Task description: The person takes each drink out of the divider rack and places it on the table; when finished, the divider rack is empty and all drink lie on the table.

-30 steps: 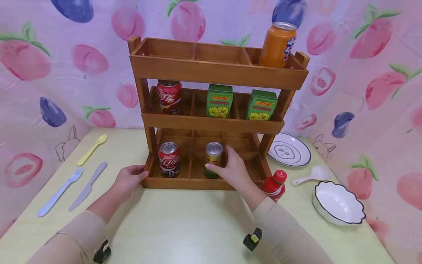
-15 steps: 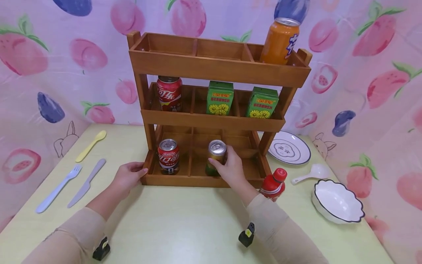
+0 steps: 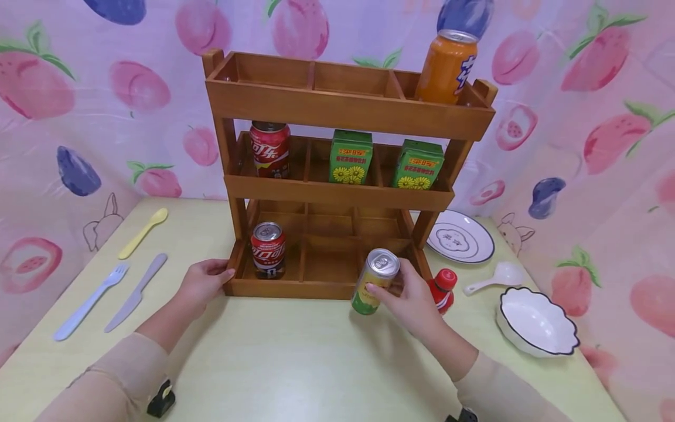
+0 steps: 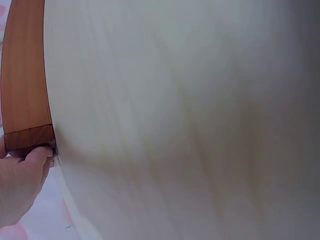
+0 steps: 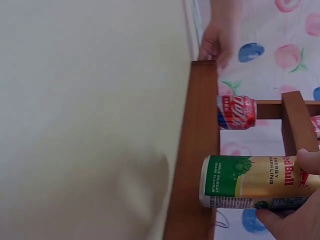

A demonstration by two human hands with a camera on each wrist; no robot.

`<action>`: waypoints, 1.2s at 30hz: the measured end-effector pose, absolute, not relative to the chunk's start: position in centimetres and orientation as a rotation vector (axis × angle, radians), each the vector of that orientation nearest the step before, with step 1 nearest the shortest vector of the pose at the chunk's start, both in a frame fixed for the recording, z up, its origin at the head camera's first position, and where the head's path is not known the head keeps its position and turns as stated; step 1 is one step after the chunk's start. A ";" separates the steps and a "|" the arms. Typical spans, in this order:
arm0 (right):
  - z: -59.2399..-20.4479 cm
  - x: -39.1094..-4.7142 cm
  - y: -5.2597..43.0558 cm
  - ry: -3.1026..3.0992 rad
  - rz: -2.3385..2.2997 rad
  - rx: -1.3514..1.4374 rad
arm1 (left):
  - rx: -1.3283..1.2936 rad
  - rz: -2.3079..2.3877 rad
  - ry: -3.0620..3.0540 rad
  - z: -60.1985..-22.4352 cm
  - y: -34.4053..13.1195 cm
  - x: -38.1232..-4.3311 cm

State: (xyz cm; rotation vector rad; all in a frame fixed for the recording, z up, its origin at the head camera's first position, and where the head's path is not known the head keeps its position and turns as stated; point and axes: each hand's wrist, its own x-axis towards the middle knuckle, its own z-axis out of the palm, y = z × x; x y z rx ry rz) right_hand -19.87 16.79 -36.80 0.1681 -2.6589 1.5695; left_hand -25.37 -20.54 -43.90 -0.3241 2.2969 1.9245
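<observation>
My right hand (image 3: 413,296) holds a gold and green Red Bull can (image 3: 373,284), thumb on one side and fingers behind. The can tilts in front of the lower tier of a brown wooden three-tier rack (image 3: 337,112); its label (image 5: 250,177) reads clearly in the right wrist view. At the rack's lower left front corner, my left hand (image 3: 203,284) grips the wood, with the thumb against the corner end in the left wrist view. A red cola can (image 3: 268,252) stands in the lower left compartment. The lower middle front compartment holds nothing.
On the rack above are another cola can (image 3: 270,151), two green drink cartons (image 3: 350,157) and an orange can (image 3: 445,67). A red-capped bottle (image 3: 444,281), plate (image 3: 486,246), white spoon (image 3: 507,274) and bowl (image 3: 535,319) lie right; a fork (image 3: 89,305), knife (image 3: 137,293) and yellow spoon (image 3: 142,233) left.
My right hand has taken hold of the Red Bull can, lifted it from the lower middle compartment and brought it forward and to the right. The left hand stays at the rack's corner.
</observation>
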 end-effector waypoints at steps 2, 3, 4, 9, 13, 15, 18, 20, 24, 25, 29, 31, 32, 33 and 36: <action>-37.5 -19.3 17.1 -2.714 1.525 0.124 | -0.324 1.929 2.290 -43.8 -20.6 -25.3; -37.8 -19.0 17.3 -2.733 1.506 0.103 | -0.323 1.932 2.286 -43.8 -20.6 -25.3; -38.2 -18.9 17.4 -2.745 1.490 0.089 | -0.319 1.933 2.286 -43.8 -20.5 -25.3; -39.3 -18.4 17.7 -2.734 1.489 0.064 | -0.329 1.938 2.279 -43.7 -20.5 -25.2; -39.5 -18.4 17.8 -2.730 1.514 0.040 | -0.324 1.945 2.271 -43.6 -20.5 -25.1; -39.3 -18.4 17.7 -2.738 1.501 0.035 | -0.317 1.949 2.267 -43.6 -20.5 -25.1; -38.3 -18.3 17.5 -2.740 1.415 0.054 | -0.319 1.943 2.266 -43.7 -20.5 -25.1; -37.2 -18.1 17.0 -2.711 1.327 0.105 | -0.317 1.942 2.267 -43.7 -20.5 -25.2; -34.3 -18.1 15.1 -2.588 1.207 0.265 | -0.326 1.946 2.265 -43.8 -20.7 -25.2; -33.7 -18.2 14.4 -2.558 1.202 0.307 | -0.326 1.950 2.262 -43.8 -20.7 -25.1; -32.4 -19.0 11.1 -2.486 1.289 0.462 | -0.341 1.944 2.253 -43.9 -20.8 -25.0; -32.5 -19.6 9.0 -2.516 1.342 0.507 | -0.339 1.941 2.261 -43.9 -20.8 -25.0; -32.6 -20.1 7.9 -2.548 1.358 0.516 | -0.337 1.938 2.265 -43.9 -20.8 -25.1; -32.9 -20.6 6.8 -2.588 1.372 0.517 | -0.329 1.935 2.272 -43.9 -20.8 -25.1; -34.2 -22.6 3.8 -2.723 1.373 0.496 | -0.296 1.915 2.310 -43.9 -20.8 -25.4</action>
